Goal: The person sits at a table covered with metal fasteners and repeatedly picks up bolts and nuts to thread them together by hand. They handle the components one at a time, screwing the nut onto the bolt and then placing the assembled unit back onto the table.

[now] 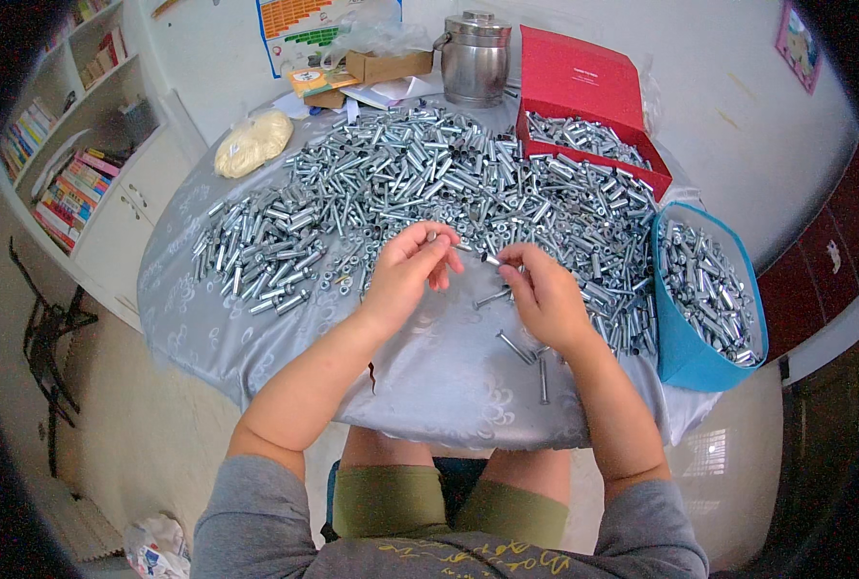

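Observation:
My left hand (408, 272) is closed in a pinch on a silver bolt (462, 248), whose shank points right past the fingertips. Facing it, my right hand (547, 301) grips a short metal sleeve (490, 259) between thumb and fingers. A small gap separates bolt and sleeve. Both hands hover over the near edge of a wide heap of bolts, sleeves and nuts (420, 169). Two loose bolts (544, 378) lie on the cloth below my right hand, and another bolt (490, 298) lies just left of it.
On the round table with its grey cloth (285, 362), a blue fabric bin (704, 347) full of metal sleeves stands right. Behind the heap are an open red box (584, 77) of fasteners, a steel pot (475, 68), a cardboard box (391, 66) and a cream-coloured bag (254, 145).

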A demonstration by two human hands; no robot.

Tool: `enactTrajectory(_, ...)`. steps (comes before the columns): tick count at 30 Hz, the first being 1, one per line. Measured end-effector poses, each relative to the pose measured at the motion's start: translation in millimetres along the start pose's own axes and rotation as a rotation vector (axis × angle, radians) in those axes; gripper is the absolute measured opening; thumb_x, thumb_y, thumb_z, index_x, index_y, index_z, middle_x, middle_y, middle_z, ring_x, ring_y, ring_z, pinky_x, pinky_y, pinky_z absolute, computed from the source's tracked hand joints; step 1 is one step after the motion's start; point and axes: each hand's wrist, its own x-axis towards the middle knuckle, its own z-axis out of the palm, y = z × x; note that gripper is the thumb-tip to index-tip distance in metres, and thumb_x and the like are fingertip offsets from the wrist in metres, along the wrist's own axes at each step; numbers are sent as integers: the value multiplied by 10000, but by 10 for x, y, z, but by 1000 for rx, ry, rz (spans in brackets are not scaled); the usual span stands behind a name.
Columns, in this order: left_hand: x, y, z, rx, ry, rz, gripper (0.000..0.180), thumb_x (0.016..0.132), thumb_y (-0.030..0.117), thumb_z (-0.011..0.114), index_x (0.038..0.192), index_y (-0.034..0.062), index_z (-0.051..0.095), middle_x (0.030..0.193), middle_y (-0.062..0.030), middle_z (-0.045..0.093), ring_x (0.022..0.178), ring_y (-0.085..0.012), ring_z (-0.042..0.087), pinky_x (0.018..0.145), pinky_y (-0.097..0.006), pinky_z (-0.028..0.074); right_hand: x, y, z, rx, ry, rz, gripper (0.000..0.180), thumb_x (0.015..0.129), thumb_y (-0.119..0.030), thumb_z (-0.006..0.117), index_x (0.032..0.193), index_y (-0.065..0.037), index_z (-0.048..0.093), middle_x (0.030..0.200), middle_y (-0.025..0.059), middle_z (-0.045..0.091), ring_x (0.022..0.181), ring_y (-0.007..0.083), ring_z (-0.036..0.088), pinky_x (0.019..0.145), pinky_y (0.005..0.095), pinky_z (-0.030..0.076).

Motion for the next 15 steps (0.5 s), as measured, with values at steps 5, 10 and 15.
enactTrajectory(5, -27, 32, -32, -190, -52, -10, 218, 880, 246, 367, 817, 65, 471, 613, -3, 446, 530, -98, 416, 521, -211, 331, -15, -27, 15, 38, -48, 10, 170, 806, -146, 535, 942, -44, 534, 838, 151, 600, 730, 298, 593, 629, 345, 459)
enactTrajectory(10, 1, -29, -112, -247, -154, -75, 266, 889, 268, 322, 799, 66, 468, 599, 22, 400, 520, -79, 394, 522, -202, 326, -16, -21, 37, 35, -38, -6, 177, 802, -144, 541, 944, -39, 535, 839, 155, 599, 728, 302, 592, 636, 343, 460)
enactTrajectory(15, -1, 3, -37, -199, -135, -126, 271, 880, 304, 369, 751, 73, 428, 570, 26, 330, 510, -91, 360, 508, -229, 310, -23, -57, 2, 26, -63, 20, 183, 796, -136, 552, 946, -31, 535, 831, 157, 596, 724, 299, 594, 634, 339, 460)
